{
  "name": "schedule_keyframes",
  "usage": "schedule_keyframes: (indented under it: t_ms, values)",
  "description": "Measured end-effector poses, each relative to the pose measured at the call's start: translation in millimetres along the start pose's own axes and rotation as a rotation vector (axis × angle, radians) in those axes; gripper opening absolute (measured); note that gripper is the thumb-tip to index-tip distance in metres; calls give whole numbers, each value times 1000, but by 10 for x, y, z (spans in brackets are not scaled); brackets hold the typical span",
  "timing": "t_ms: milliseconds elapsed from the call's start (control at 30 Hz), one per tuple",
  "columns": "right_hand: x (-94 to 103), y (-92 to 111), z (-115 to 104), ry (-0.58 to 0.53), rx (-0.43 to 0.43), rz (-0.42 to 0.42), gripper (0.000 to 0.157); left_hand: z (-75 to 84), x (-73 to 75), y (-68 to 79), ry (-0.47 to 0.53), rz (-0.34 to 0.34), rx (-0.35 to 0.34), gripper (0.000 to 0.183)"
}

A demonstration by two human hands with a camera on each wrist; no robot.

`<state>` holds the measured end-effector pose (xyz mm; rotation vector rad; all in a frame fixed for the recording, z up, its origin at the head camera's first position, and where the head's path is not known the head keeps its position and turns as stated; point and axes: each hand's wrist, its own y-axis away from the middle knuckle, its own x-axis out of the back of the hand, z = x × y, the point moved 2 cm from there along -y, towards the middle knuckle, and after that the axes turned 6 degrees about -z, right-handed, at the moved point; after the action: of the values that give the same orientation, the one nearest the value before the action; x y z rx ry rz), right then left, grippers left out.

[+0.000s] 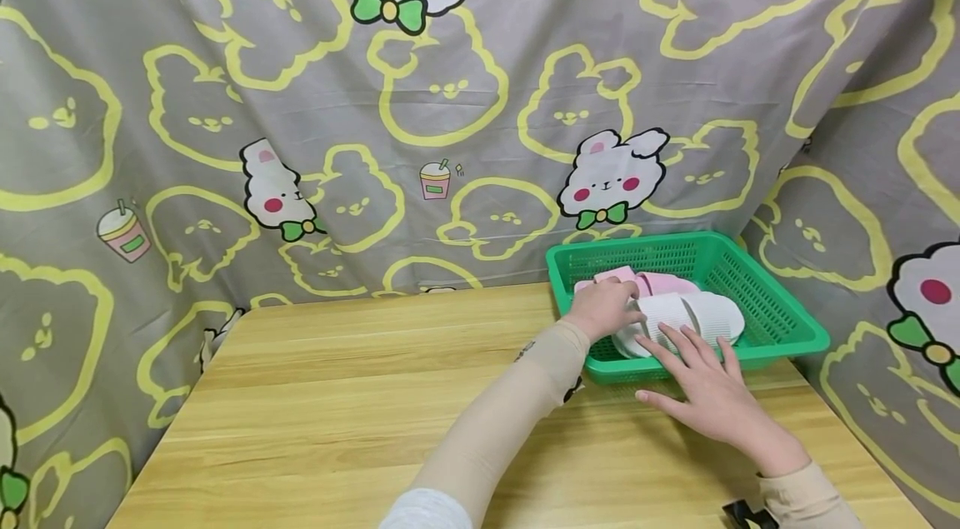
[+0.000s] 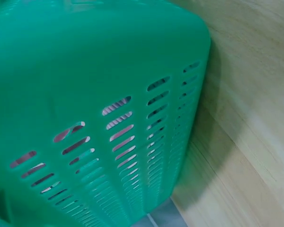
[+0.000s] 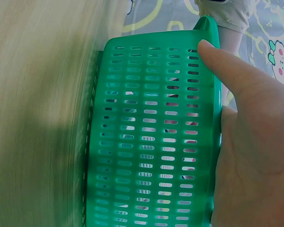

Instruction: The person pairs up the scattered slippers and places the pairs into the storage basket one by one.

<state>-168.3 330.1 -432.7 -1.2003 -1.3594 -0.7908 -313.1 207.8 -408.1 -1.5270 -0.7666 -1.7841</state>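
A green plastic basket [image 1: 780, 350] stands at the right side of the wooden table. Inside it lie pink slippers [image 1: 667, 285] toward the back and white slippers [image 1: 708, 316] with ribbed straps in front of them. Reaching over the basket's left rim, my left hand [image 1: 602, 311] has its bent fingers and thumb about the left end of the white slippers. My right hand [image 1: 712, 400] extends over the near rim, fingers spread and fairly straight, fingertips right at the white slippers. In the right wrist view, the thumb [image 3: 222, 61] lies along the basket's slotted wall [image 3: 151, 118].
The wooden table [image 1: 337, 396] spreads to the left of the basket. A grey patterned curtain [image 1: 450, 112] hangs behind the table and along both sides, close to the basket's back and right edges. The left wrist view is filled mostly by the basket's slotted side [image 2: 99, 156].
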Motion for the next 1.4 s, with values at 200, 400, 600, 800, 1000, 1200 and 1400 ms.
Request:
schedule_keyframes:
  t_ms: [200, 400, 600, 800, 1000, 1200, 1400]
  values:
    - [-14, -2, 12, -2, 3, 17, 76, -24, -1, 14, -17, 5, -1, 42]
    - [-6, -3, 5, 0, 4, 23, 76, -51, 19, 21, -74, 37, -8, 46]
    - [4, -4, -2, 4, -7, 6, 78, -80, 41, 40, -69, 43, 2, 48]
    - [-4, -8, 2, 7, -7, 7, 77, -105, 41, 48, -78, 41, 22, 52]
    - [-8, -8, -7, 14, 0, 18, 77, -130, 41, 59, -75, 46, 13, 56]
    - [-16, -11, -3, 19, 6, 26, 78, -139, 67, 94, -82, 44, 9, 60]
    - [-24, -8, -2, 15, 8, 38, 76, -151, 104, 136, -93, 55, 5, 63]
